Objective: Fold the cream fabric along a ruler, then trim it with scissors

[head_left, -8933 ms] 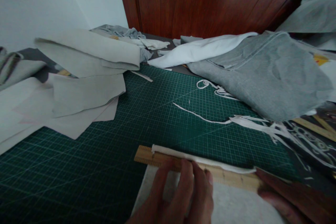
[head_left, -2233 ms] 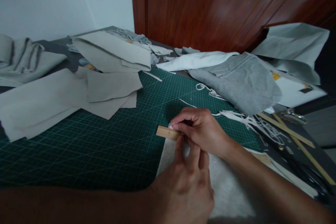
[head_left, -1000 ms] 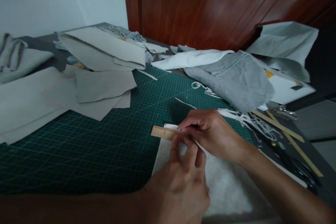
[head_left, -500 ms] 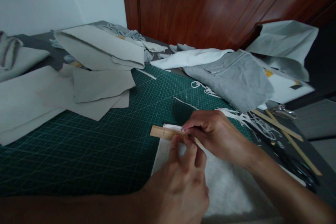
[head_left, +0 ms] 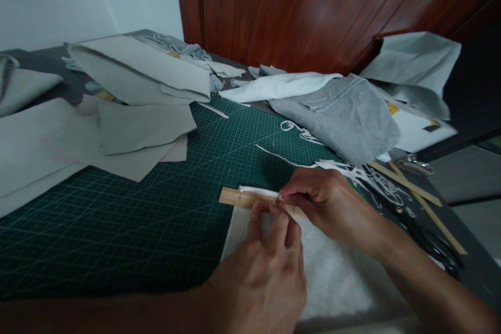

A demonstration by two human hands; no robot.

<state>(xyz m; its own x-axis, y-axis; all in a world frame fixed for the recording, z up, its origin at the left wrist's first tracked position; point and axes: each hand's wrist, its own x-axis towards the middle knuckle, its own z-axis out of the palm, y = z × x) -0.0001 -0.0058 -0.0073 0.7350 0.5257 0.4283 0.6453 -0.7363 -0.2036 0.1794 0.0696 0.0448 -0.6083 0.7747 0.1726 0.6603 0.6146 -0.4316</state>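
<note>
A short wooden ruler [head_left: 230, 196] lies across the top end of a pale grey-white fabric piece [head_left: 332, 271] on the green cutting mat [head_left: 156, 229]. The fingertips of my left hand [head_left: 266, 266] press on the ruler's near edge, holding it against the fabric. A narrow white folded edge [head_left: 254, 190] of the fabric shows along the ruler's far side. My right hand [head_left: 332, 203] pinches this edge between thumb and index finger, just right of the left fingertips. Its other fingers are curled. The right part of the ruler is partly hidden by my hands.
Cut fabric pieces [head_left: 144, 128] lie at the left, and a grey cloth [head_left: 340, 115] at the back right. White thin scraps [head_left: 340, 169], black scissors [head_left: 434, 245] and wooden strips [head_left: 430, 214] lie to the right. A reddish-brown wooden panel [head_left: 293, 10] stands behind.
My right hand has slid slightly right along the folded edge, so more of that edge shows. The left hand stays on the ruler. The whole view has shifted a little.
</note>
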